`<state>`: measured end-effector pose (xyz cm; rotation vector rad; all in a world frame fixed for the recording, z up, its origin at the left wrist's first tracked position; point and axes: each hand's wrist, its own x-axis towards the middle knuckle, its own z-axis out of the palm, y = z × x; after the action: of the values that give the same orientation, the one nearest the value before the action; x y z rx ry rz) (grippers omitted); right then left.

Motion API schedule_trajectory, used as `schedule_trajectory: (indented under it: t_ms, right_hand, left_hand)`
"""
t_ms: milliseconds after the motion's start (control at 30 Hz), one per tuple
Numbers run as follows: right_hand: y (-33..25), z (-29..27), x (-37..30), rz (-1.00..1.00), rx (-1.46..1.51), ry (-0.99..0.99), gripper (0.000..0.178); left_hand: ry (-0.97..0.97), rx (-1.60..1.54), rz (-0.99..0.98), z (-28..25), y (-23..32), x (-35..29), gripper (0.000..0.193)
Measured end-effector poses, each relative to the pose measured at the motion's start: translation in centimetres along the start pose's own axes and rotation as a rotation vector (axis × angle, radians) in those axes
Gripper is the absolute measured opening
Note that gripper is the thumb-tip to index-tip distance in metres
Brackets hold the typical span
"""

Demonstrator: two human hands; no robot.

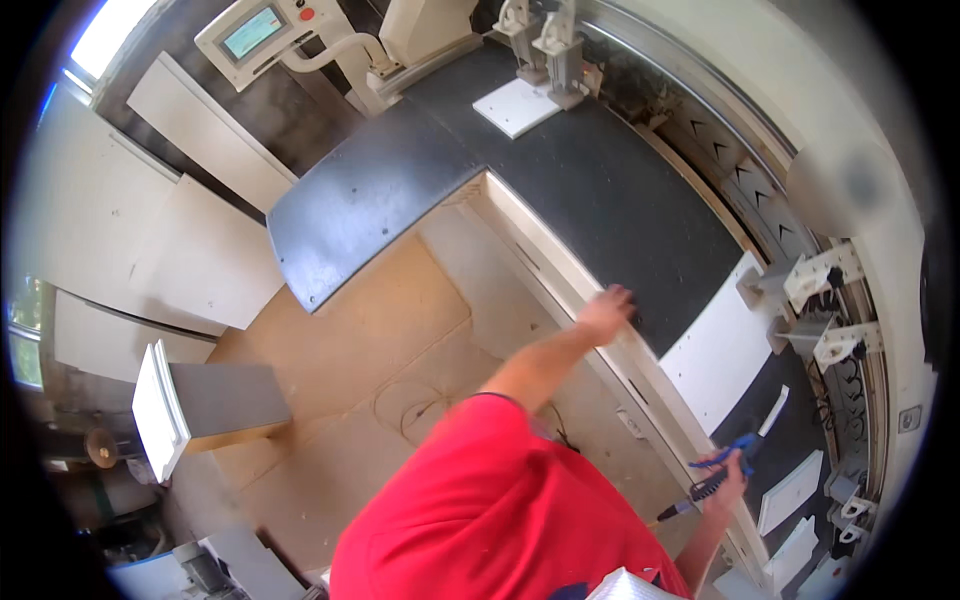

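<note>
My left hand (605, 316) reaches to the pale front rail (545, 245) of the black machine table (640, 210). Its fingers are stretched over the table's edge, slightly blurred, with nothing seen in them. Lower right, my right hand (733, 486) is closed around a blue and black air blow gun (708, 486), whose slim end points down and left. Ahead of that hand, a large white panel (715, 350) lies on the black surface, its far end at grey clamps (765, 290). A narrow white strip (774, 410) lies close to the blow gun.
White boards (790, 492) lie at the lower right. Another white piece (516, 106) sits under clamps at the far end. A control screen (252, 34) stands at the upper left. White sheets (165, 240) lean at left, near a box-shaped unit (230, 400). A hose (400, 410) lies on the floor.
</note>
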<state>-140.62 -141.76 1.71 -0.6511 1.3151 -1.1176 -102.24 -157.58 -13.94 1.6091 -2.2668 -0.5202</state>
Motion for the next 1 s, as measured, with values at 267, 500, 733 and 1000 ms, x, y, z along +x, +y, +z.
schedule_trajectory:
  t_ms: [267,500,733,1000]
  right_hand:
    - [4.6,20.0,2.9,0.193,-0.387,-0.473,0.018]
    - [5.5,27.8,7.4,0.122,-0.393,-0.583,0.018]
    - [5.4,30.2,9.8,0.116,-0.414,-0.203,0.017]
    - [4.4,40.5,6.9,0.253,-0.393,0.198,0.017]
  left_hand:
    - [0.111,0.017,-0.606,-11.3,-15.6,-16.6,0.046]
    - [0.327,0.143,-0.62,-17.8,-24.5,-16.5,0.052]
    - [0.184,0.136,-0.586,-24.6,-33.0,3.2,0.095]
    - [-0.229,0.231,-0.661,-28.4,-42.2,18.3,0.134]
